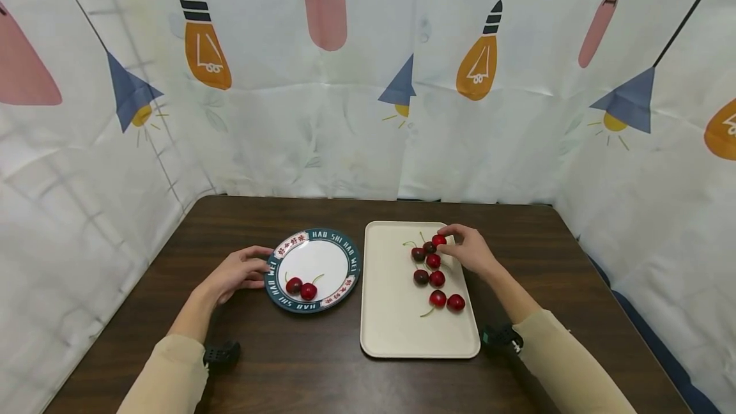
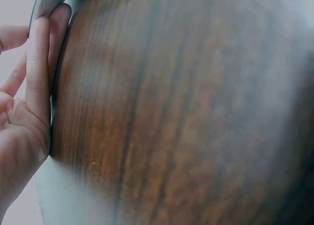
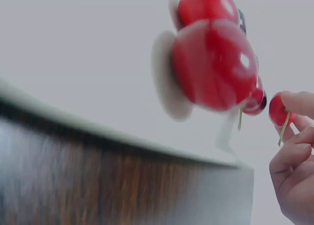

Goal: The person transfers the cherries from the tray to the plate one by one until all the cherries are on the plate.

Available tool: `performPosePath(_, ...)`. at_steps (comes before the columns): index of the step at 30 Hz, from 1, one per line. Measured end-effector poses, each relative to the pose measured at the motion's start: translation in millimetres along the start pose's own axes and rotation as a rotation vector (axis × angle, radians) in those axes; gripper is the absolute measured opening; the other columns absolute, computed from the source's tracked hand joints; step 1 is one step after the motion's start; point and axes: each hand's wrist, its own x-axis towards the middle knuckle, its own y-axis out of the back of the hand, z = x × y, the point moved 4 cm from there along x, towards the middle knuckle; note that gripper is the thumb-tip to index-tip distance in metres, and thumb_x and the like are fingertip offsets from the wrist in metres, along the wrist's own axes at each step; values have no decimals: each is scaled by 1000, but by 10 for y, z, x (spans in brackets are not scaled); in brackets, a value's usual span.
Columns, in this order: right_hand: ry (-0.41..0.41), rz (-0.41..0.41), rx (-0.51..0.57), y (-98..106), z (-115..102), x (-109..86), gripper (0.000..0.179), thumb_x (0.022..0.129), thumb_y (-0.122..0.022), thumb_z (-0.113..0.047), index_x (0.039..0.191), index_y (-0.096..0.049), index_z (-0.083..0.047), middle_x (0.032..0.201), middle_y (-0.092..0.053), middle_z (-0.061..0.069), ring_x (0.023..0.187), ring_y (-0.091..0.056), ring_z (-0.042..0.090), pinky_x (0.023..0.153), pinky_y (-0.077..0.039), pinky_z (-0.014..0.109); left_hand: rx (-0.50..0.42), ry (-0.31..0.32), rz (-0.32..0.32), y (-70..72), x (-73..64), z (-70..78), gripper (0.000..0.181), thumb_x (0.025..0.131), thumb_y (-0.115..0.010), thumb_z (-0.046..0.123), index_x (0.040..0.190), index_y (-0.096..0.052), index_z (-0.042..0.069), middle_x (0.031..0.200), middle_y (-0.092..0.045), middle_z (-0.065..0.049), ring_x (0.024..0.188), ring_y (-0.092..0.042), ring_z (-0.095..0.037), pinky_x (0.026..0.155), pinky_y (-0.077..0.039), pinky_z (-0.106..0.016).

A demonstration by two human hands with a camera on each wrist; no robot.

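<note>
My right hand (image 1: 467,249) reaches over the far right of a cream tray (image 1: 397,331) and pinches a red cherry (image 3: 278,110) between thumb and fingers; its green stem hangs down in the right wrist view. Several more red and dark cherries (image 1: 437,279) lie on the tray, some with stems, two of them large and close in the right wrist view. At the left, my left hand (image 1: 238,271) touches the rim of a round plate (image 1: 341,240) with fairly straight fingers (image 2: 38,63). Two cherries (image 1: 301,288) lie on the plate's white middle.
Plate and tray stand side by side on a dark wooden table (image 1: 322,375), a narrow gap between them. A white curtain (image 1: 356,139) printed with lamps hangs behind the table and at both sides. Dark bands (image 1: 221,354) sit at both wrists.
</note>
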Motion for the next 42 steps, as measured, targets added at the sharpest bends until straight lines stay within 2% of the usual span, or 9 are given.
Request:
performPosePath(3, 11, -10, 3, -47, -70, 7, 33, 94, -74, -16, 124, -69, -6, 128, -64, 14, 90, -54, 29, 71, -46, 34, 2, -5, 2, 6, 13, -5, 52, 101, -62, 16, 148, -46, 0, 123, -56, -21, 94, -65, -27, 84, -61, -34)
performPosePath(11, 42, -65, 60, -229, -253, 41, 32, 95, -73, -19, 126, -68, -10, 133, -62, 11, 123, -54, 33, 102, -48, 50, 5, -5, -5, 20, 28, -12, 53, 101, -61, 16, 149, -44, 0, 122, -56, -20, 92, -65, -26, 83, -61, -34)
performPosePath(13, 46, -75, 74, -281, -310, 45, 31, 95, -74, -19, 125, -69, -11, 132, -62, 10, 116, -57, 30, 98, -51, 47, 6, -4, -7, 16, 23, -9, 53, 102, -62, 16, 149, -45, 1, 122, -56, -20, 92, -65, -26, 84, -61, -34)
performPosePath(16, 39, -90, 87, -370, -395, 60, 30, 94, -75, -18, 124, -69, -13, 131, -61, 7, 85, -59, 23, 73, -53, 36, 13, -5, -7, 11, 14, 1, 53, 102, -61, 17, 150, -44, 1, 123, -55, -21, 93, -65, -26, 84, -60, -34)
performPosePath(18, 30, -100, 91, -436, -442, 75, 30, 94, -75, -19, 123, -69, -15, 129, -61, 6, 66, -49, 19, 58, -46, 31, 13, -5, -6, 8, 13, 2, 53, 102, -61, 17, 150, -44, 1, 123, -55, -21, 93, -65, -26, 84, -60, -34)
performPosePath(21, 28, -114, 87, -535, -513, 96, 30, 93, -76, -19, 122, -70, -16, 126, -63, 6, 58, -39, 18, 51, -38, 31, 13, -2, -4, 7, 17, -1, 53, 102, -61, 17, 150, -44, 1, 123, -56, -20, 93, -65, -26, 84, -60, -33)
performPosePath(26, 40, -118, 43, -705, -615, 121, 29, 91, -78, -21, 119, -72, -20, 122, -66, 0, 89, -57, 20, 75, -52, 35, 20, 0, -2, 9, 11, 3, 53, 102, -61, 17, 150, -43, 1, 124, -55, -21, 93, -65, -26, 84, -60, -33)
performPosePath(30, 88, -132, 37, -833, -698, 139, 29, 90, -79, -19, 118, -73, -18, 120, -68, 0, 117, -57, 26, 98, -51, 45, 23, 4, -1, 8, 5, 2, 53, 102, -61, 17, 149, -44, 0, 124, -55, -21, 93, -65, -27, 84, -60, -33)
performPosePath(42, 177, -250, 52, -1146, -929, 117, 29, 91, -77, -18, 120, -72, -15, 118, -68, -1, 119, -56, 28, 98, -51, 42, 26, -4, 0, 3, 4, 13, 54, 102, -61, 18, 150, -44, 0, 124, -56, -21, 94, -65, -27, 84, -60, -33)
